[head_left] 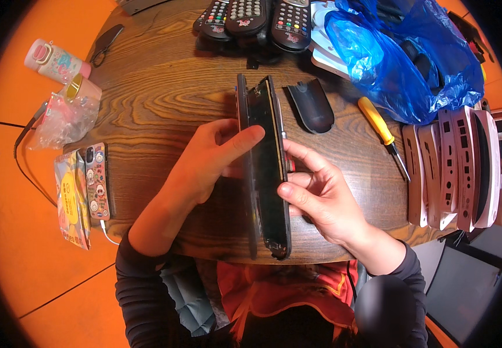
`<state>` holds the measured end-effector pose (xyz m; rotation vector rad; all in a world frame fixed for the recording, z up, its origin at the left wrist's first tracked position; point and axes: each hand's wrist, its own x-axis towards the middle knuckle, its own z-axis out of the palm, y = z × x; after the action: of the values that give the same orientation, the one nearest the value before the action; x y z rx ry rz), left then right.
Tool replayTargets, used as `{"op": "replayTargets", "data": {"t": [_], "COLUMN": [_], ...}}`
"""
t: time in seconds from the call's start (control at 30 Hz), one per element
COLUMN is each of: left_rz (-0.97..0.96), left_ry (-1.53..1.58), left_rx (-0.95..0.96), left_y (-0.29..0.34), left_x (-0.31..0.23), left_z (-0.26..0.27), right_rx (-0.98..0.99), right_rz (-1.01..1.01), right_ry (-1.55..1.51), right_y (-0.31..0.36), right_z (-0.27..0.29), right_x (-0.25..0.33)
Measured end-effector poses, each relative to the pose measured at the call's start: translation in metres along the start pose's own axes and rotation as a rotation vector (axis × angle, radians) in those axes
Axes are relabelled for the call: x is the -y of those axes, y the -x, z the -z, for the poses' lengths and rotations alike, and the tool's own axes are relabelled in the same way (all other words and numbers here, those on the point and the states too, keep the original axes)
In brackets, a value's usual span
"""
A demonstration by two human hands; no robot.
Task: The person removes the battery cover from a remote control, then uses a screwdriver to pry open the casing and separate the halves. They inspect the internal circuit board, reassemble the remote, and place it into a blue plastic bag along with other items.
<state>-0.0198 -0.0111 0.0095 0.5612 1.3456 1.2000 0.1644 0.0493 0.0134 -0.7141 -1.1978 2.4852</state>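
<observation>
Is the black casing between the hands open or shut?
Open: the black casing is split lengthwise, the left hand on one half and the right hand on the other.

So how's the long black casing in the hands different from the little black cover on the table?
The casing is held by the left hand and right hand; the cover lies on the table. The casing looks longer; the cover is shorter, with a rounded end. Both are black.

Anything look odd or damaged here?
Yes: the black remote between the left hand and right hand looks split lengthwise, its casing gaping; a curved black cover lies detached on the table.
</observation>
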Motion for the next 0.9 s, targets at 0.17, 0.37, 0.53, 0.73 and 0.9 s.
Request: {"op": "replayTargets", "data": {"t": [0.17,0.37,0.53,0.73,0.9], "left_rz": [-0.031,-0.098,-0.145,-0.274,-0.558], "left_ry": [-0.093,-0.046,-0.009,0.050,0.643], "left_rx": [-0.012,0.056,0.151,0.183,0.205], "left_y": [0.003,0.007,0.005,0.001,-0.011], "left_x": [-0.001,-0.003,0.000,0.006,0.005], "left_z": [-0.006,-0.009,-0.007,-0.002,0.005], "right_rx": [0.034,-0.029,-0.026,0.058,-0.136], "right_rz": [0.189,0.204,0.274,0.423,0.346], "right_ry": [0.154,0.310,0.483,0.891,0.277], "right_y": [0.000,0.003,0.004,0.002,0.002], "right_z": [-0.009,-0.012,-0.010,0.002,0.008], "right_x": [-0.002,-0.007,-0.009,0.006,0.018]}}
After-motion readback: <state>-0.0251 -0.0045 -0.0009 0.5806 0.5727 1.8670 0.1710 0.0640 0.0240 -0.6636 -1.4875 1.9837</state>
